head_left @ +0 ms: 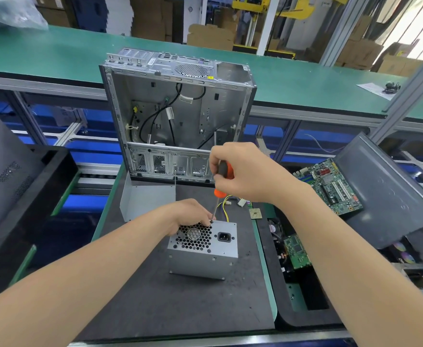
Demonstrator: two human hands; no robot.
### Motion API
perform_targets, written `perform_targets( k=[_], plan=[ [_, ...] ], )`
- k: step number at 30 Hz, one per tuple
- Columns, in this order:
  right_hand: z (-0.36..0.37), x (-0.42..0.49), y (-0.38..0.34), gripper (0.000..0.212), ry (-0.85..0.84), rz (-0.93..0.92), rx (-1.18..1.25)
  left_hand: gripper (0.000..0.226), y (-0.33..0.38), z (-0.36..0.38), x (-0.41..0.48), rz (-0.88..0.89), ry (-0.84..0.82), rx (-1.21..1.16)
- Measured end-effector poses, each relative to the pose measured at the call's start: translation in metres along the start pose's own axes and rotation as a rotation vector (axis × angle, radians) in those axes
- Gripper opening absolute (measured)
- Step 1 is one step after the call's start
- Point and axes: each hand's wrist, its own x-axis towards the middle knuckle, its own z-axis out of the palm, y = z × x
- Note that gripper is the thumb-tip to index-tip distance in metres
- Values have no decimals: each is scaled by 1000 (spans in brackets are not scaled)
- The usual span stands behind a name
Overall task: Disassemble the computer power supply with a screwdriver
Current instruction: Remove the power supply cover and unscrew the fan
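Power supply (203, 249): grey metal box standing on the dark tabletop (180, 304) at centre of frame, fan grille and socket face turned upward, yellow cables (224, 206) trailing from its far side. Left grip (188, 214) curled over the upper left corner of the box, fingers on the grille, holding it down. Right grip (240, 171) clenched round the black-and-orange handle of the screwdriver (220, 192), shaft near upright, tip seated at a screw (211, 221) on the top edge of the grille.

For a clean turn: shaft in line with the screw axis, firm downward pressure before twisting, box held flat against the tabletop to prevent rocking. Likely fault otherwise: a slipped tip and a rounded screw head. Left fingertips just beside the tip, so best drawn slightly aside.

Above centre: open computer case (178, 108) standing on end, holding only black cables and clips. Lower right: black tray (305, 321) holding a green circuit board (297, 251) and a small fan (275, 229). Right of centre: motherboard (330, 186) lying beside a grey side panel (386, 196)
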Motion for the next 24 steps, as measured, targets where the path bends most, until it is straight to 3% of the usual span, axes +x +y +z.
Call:
perform_targets(
  k=[3,6,8,11,17,20,23,24],
  plan=[
    [1,0,-5,10,-28,-2,-36,30,1,1,-1,-6,-17,-21],
    [9,6,-11,39,34,77,-232,35,2,0,-3,-2,-32,-34],
    [12,10,-16,33,-6,46,-206,35,3,0,-3,4,-35,-34],
    [7,14,-14,5,-97,-16,-88,35,3,1,-4,4,-24,-53],
    [-18,12,2,37,-292,2,85,33,2,2,-1,-1,5,-26],
    [-17,12,2,12,-200,76,-34,31,3,3,0,-10,6,-25],
    [-7,16,-5,55,-97,250,-354,30,2,2,-1,-16,10,-23],
    [-5,18,-7,58,-87,275,-378,30,2,2,0,-12,11,-26]
  ],
)
